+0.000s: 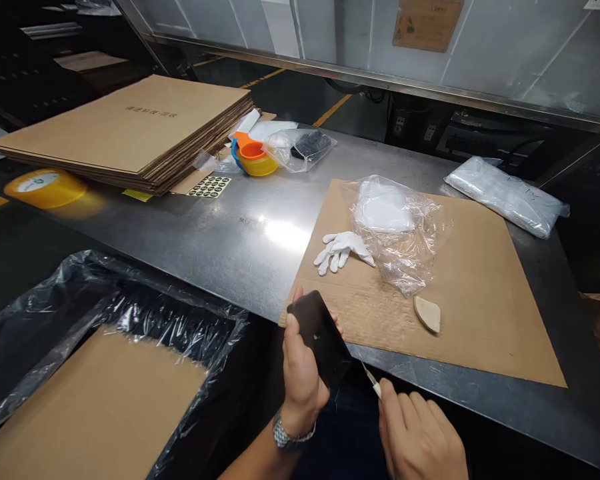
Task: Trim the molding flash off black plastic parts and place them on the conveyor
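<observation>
My left hand [301, 370], with a metal watch on its wrist, is closed around a black rectangular plastic-looking piece [323, 343] and holds it tilted just in front of the table edge. A small light mark or hole shows near its middle. In my right hand [423, 433] is a thin-bladed knife [373, 383] with a white handle. Its tip points up and left, close to the lower right corner of the black piece; whether they touch I cannot tell. Beyond my hands, a white glove [344, 252] and a beige wedge-shaped block [427, 315] lie on a cardboard sheet [480, 293].
Clear plastic bags [405, 247] lie on the cardboard. A wrapped packet [507, 195] rests at the right. Stacked flat cardboard [130, 127], a tape roll [47, 188] and an orange-yellow tape dispenser [256, 159] occupy the left. A plastic-lined box [105, 400] stands lower left.
</observation>
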